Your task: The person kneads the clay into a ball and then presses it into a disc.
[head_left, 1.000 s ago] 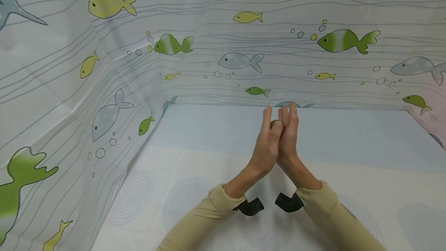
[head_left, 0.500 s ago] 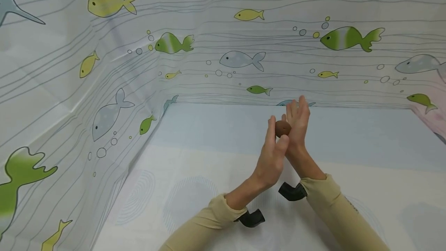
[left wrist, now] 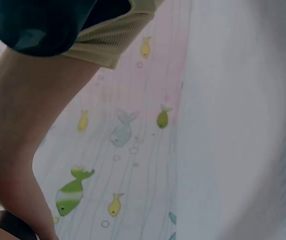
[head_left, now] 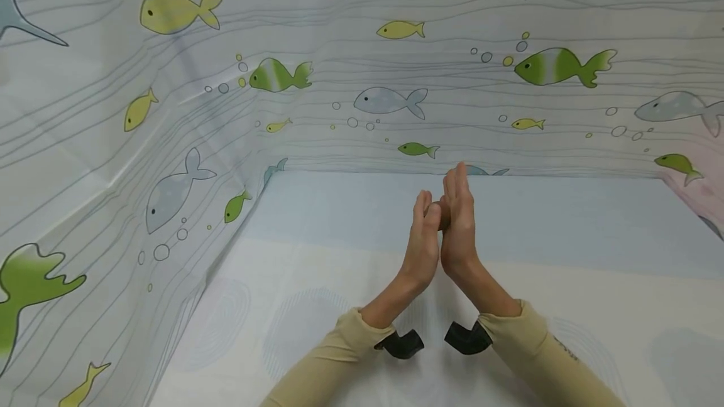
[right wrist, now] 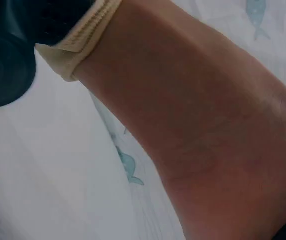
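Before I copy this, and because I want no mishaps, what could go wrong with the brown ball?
The brown ball sits between the extended left hand and right hand, uncurled around it, so it could slip and drop onto the pale surface. If it is soft, uneven pressure might flatten it. Both hands partly hide it, so a slip may be noticed late.
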The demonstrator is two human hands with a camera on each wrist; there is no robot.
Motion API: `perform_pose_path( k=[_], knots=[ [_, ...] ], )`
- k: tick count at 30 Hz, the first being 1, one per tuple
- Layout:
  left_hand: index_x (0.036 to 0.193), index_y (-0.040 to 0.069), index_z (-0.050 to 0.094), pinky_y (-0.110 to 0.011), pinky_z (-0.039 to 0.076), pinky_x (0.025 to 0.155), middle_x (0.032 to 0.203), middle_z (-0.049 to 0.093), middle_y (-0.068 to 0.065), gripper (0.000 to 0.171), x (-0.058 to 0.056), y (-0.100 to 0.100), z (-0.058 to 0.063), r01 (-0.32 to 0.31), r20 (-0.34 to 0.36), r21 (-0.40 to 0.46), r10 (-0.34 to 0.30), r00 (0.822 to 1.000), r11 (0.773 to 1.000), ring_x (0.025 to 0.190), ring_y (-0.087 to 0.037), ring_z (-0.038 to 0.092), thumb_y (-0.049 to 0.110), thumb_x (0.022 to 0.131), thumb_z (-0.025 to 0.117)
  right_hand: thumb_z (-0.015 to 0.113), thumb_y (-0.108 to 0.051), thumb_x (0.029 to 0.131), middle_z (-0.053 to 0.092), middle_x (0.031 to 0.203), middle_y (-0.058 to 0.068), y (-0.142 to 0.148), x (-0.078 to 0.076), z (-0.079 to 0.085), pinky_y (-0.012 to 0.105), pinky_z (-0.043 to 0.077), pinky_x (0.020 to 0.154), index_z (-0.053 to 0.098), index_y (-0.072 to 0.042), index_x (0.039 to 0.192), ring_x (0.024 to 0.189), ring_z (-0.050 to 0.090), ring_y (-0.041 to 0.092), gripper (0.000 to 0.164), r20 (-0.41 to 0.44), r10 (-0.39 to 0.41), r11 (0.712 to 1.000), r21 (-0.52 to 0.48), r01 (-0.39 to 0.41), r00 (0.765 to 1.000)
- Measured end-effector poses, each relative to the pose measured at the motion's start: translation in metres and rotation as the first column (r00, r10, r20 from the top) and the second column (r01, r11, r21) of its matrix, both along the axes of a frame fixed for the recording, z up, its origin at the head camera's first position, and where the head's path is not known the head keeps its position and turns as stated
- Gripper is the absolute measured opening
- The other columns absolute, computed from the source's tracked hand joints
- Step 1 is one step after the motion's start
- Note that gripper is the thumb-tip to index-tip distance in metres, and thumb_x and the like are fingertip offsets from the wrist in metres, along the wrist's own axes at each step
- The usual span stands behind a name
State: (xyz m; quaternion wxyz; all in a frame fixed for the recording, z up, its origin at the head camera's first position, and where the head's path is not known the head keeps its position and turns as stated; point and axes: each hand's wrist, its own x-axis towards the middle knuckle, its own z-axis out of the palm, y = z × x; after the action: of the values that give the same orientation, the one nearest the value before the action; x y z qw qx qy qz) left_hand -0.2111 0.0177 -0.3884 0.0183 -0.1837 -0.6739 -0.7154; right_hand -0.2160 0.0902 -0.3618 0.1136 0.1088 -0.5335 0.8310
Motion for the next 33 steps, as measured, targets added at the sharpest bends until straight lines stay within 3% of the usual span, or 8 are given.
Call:
perform_pose_path(
  k=[10, 16, 20, 23, 26, 29, 31, 33],
  knots=[
    [0.154, 0.006, 0.028, -0.041, 0.021, 0.119, 0.129, 0.055, -0.011, 0.065, -0.030, -0.018, 0.017, -0.173, -0.019, 0.060, 0.174, 0.985, 0.983, 0.138, -0.016, 0.037, 0.047, 0.104, 0.025, 0.022, -0.058, 0.103, 0.009, 0.165, 0.004, -0.016, 0.019, -0.002, 0.048, 0.005, 0.122, -0.002, -0.025, 0.160, 0.152, 0.003, 0.012, 0.070, 0.039, 0.104, 0.986, 0.126, -0.108, 0.994],
    [0.159, 0.009, 0.017, -0.036, 0.015, 0.122, 0.164, 0.019, 0.001, 0.067, -0.041, -0.026, 0.032, -0.199, 0.007, 0.058, 0.199, 0.980, 0.978, 0.149, -0.010, 0.018, 0.047, 0.104, 0.026, 0.016, -0.052, 0.105, -0.006, 0.165, 0.008, -0.024, 0.030, -0.007, 0.052, 0.001, 0.121, -0.012, -0.024, 0.159, 0.152, -0.010, 0.022, 0.067, -0.083, 0.185, 0.973, 0.155, -0.171, 0.979],
    [0.159, 0.007, 0.016, -0.036, 0.014, 0.122, 0.164, 0.019, -0.001, 0.070, -0.037, -0.024, 0.038, -0.182, -0.046, 0.058, 0.185, 0.982, 0.982, 0.149, -0.011, 0.019, 0.047, 0.103, 0.028, 0.015, -0.051, 0.106, 0.036, 0.154, 0.004, -0.024, 0.027, -0.007, 0.050, 0.004, 0.122, 0.010, -0.022, 0.160, 0.153, -0.006, 0.020, 0.061, -0.105, 0.166, 0.981, 0.122, -0.153, 0.980],
    [0.159, 0.005, 0.012, -0.034, 0.017, 0.121, 0.157, 0.035, -0.008, 0.073, -0.031, -0.020, 0.039, -0.143, -0.105, 0.057, 0.149, 0.983, 0.988, 0.142, -0.012, 0.035, 0.048, 0.102, 0.030, 0.015, -0.050, 0.107, 0.062, 0.108, -0.008, -0.022, 0.019, -0.002, 0.042, 0.020, 0.118, 0.061, -0.020, 0.126, 0.142, 0.029, 0.013, 0.059, -0.076, 0.141, 0.988, 0.072, -0.136, 0.987],
    [0.159, 0.005, 0.009, -0.033, 0.021, 0.120, 0.126, 0.061, -0.016, 0.072, -0.024, -0.014, 0.039, -0.100, -0.163, 0.041, 0.105, 0.981, 0.994, 0.128, -0.010, 0.047, 0.045, 0.103, 0.031, 0.015, -0.047, 0.107, 0.053, 0.072, -0.010, -0.019, 0.009, 0.001, 0.034, 0.033, 0.100, 0.060, -0.023, 0.074, 0.102, 0.050, 0.009, 0.061, -0.027, 0.111, 0.994, 0.024, -0.110, 0.994],
    [0.159, 0.006, 0.008, -0.031, 0.026, 0.118, 0.071, 0.051, -0.018, 0.070, -0.016, -0.009, 0.039, -0.077, -0.188, 0.001, 0.076, 0.979, 0.997, 0.084, -0.012, 0.053, 0.042, 0.104, 0.032, 0.016, -0.049, 0.106, 0.043, 0.066, -0.003, -0.014, 0.004, 0.002, 0.031, 0.035, 0.086, 0.054, -0.017, 0.077, 0.081, 0.045, 0.012, 0.057, 0.033, 0.074, 0.997, -0.004, -0.074, 0.997],
    [0.159, 0.008, 0.009, -0.029, 0.026, 0.117, 0.101, 0.064, -0.015, 0.069, -0.009, -0.006, 0.038, -0.068, -0.172, -0.027, 0.062, 0.983, 0.997, 0.113, -0.005, 0.052, 0.042, 0.104, 0.033, 0.018, -0.052, 0.105, 0.055, 0.087, -0.004, -0.009, 0.002, 0.003, 0.028, 0.035, 0.097, 0.059, -0.014, 0.115, 0.101, 0.051, 0.008, 0.057, 0.073, 0.081, 0.996, -0.032, -0.079, 0.994],
    [0.160, 0.010, 0.009, -0.030, 0.031, 0.115, 0.120, 0.063, -0.013, 0.069, -0.003, -0.004, 0.037, -0.055, -0.156, -0.049, 0.047, 0.987, 0.997, 0.114, -0.011, 0.055, 0.044, 0.104, 0.033, 0.020, -0.057, 0.103, 0.058, 0.106, -0.005, -0.003, 0.000, 0.006, 0.027, 0.027, 0.111, 0.031, -0.013, 0.151, 0.130, 0.041, 0.007, 0.067, 0.094, 0.115, 0.992, -0.064, -0.110, 0.989]
  ],
)
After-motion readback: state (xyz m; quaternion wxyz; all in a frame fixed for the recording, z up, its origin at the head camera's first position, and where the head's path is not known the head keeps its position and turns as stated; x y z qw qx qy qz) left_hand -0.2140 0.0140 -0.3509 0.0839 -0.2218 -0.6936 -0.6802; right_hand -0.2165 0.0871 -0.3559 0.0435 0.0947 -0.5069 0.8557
